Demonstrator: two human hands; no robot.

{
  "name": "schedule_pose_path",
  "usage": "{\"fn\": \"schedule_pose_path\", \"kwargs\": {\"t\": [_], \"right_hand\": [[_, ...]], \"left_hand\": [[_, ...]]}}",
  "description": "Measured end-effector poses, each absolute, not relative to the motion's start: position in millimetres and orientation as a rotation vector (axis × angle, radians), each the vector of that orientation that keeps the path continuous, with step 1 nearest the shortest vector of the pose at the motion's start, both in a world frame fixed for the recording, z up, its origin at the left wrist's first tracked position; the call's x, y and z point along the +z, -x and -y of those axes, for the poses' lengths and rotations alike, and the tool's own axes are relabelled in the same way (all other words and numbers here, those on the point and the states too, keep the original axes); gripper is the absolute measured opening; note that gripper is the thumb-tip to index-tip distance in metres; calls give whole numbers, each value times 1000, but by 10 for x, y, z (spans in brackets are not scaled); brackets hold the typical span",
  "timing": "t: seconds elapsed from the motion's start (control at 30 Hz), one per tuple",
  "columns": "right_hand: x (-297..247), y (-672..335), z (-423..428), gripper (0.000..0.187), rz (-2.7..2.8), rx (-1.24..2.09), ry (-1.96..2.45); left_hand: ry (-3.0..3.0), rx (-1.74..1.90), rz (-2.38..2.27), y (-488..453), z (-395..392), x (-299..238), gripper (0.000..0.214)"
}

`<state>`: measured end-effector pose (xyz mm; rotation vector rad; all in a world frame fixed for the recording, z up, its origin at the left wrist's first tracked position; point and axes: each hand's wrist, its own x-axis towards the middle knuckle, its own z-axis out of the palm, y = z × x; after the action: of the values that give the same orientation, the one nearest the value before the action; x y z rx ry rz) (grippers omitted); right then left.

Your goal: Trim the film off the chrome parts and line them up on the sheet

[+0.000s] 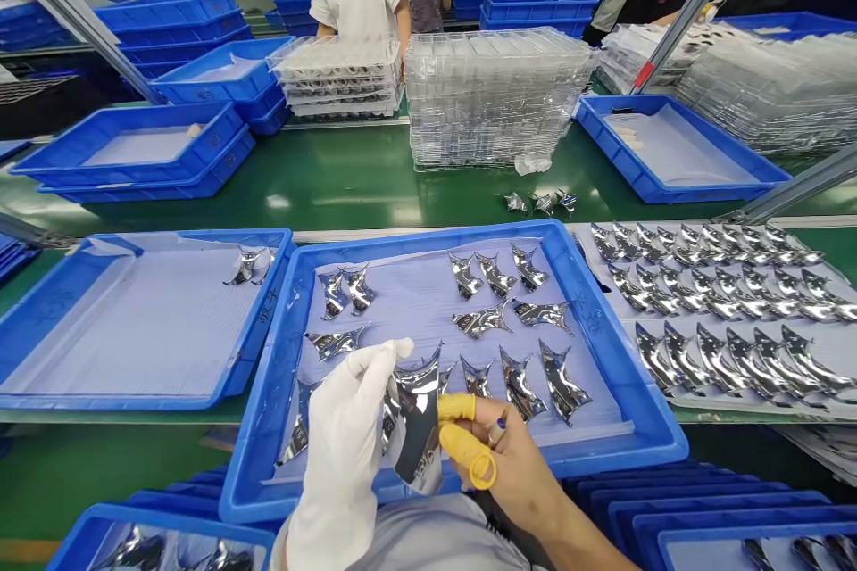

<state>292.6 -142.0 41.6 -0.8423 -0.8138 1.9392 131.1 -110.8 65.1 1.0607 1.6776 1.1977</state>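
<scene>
I have the shiny piece (421, 419) raised above the near edge of the blue tray (660, 439), around the middle of that edge, standing nearly upright with its bright face to the camera. The left hand (348, 437), in a white glove (335, 477), has its grip folded closely on the left side of the piece, though some fingers are hidden from me. The right hand (502, 455), with yellow finger covers (461, 444), has its grip nearly closed at the right edge; I cannot tell whether it really pinches there or only touches. I judge the piece to be light and thin, stiff rather than soft, and its polished surface is probably slippery and easily scratched. For this reason I would take hold of it by the two long edges, near the middle, with covered fingertips only, and leave the wide curved face free. The corners run out to points, so I would not press there: they could bend, or catch the glove. Other shiny pieces (566, 384) lie on the pale lining (408, 303), several near the far edge and more toward the right edge, quite near each other, so a careless swing could knock them.
</scene>
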Motion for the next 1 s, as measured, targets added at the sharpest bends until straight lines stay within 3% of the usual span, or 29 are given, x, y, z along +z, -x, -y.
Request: {"fn": "schedule_pose_path", "kwargs": {"t": [0.23, 0.37, 0.6, 0.77, 1.0], "right_hand": [[320, -2954, 1440, 43, 777, 1924, 915], [221, -2950, 1431, 42, 905, 1786, 940], [208, -2934, 1383, 32, 1025, 1554, 941], [212, -2948, 1376, 29, 1057, 1527, 946], [249, -3016, 1394, 32, 947, 1622, 952]], "left_hand": [[-1066, 1308, -1662, -1345, 1191, 597, 31], [-1322, 1565, -1500, -1399, 1276, 529, 12], [-1862, 1558, -1215, -1361, 1369, 531, 52], [-2027, 1454, -1173, -1300, 1354, 535, 60], [-1636, 1542, -1403, -1440, 1377, 481, 33]]}}
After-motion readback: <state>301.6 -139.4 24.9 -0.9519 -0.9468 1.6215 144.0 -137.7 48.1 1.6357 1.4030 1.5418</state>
